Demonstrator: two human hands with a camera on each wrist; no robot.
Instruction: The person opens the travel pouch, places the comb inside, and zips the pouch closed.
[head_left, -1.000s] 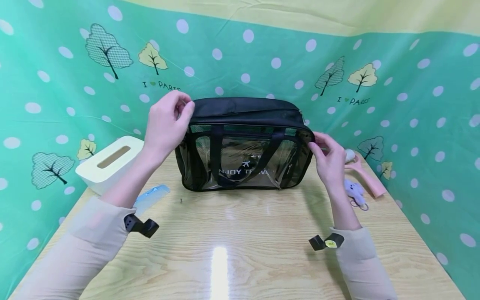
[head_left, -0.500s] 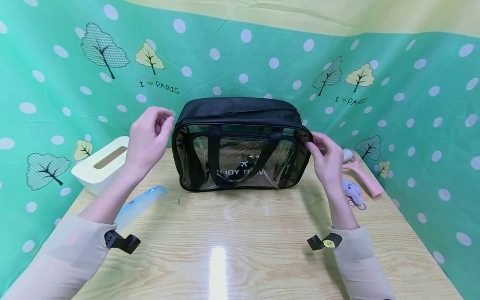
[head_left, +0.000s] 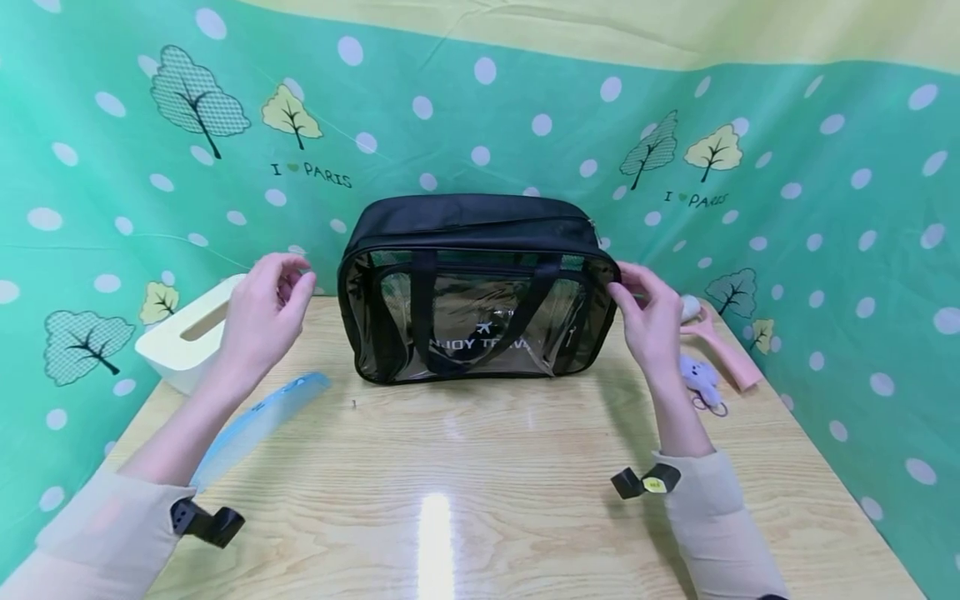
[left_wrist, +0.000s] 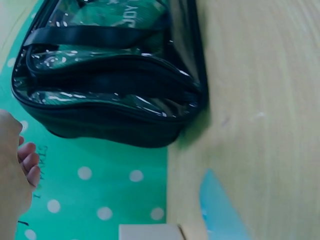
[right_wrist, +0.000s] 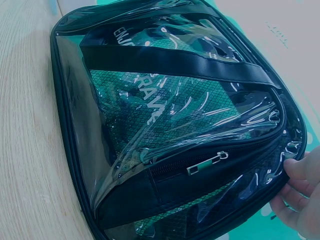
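Observation:
A black travel bag (head_left: 480, 300) with clear smoky panels, two strap handles and white lettering stands upright on the table. Its right upper edge is pinched between the thumb and fingers of my right hand (head_left: 651, 321); the right wrist view shows the thumb (right_wrist: 299, 169) on the piping, near a metal zipper pull (right_wrist: 207, 162). My left hand (head_left: 266, 317) is in the air left of the bag, fingers loosely curled, holding nothing. In the left wrist view that hand (left_wrist: 15, 170) is at the left edge, apart from the bag's black side (left_wrist: 115, 122).
A tissue box (head_left: 183, 333) with a slotted cream lid stands at the left. A flat translucent blue comb-like thing (head_left: 258, 425) lies under the left forearm. At the right are a purple plush keyring (head_left: 701, 379) and a pink-handled thing (head_left: 727, 358). A polka-dot cloth hangs behind.
My left hand has come off the bag's upper left corner and moved left and down, uncovering that corner. My right hand has kept its pinch on the right edge.

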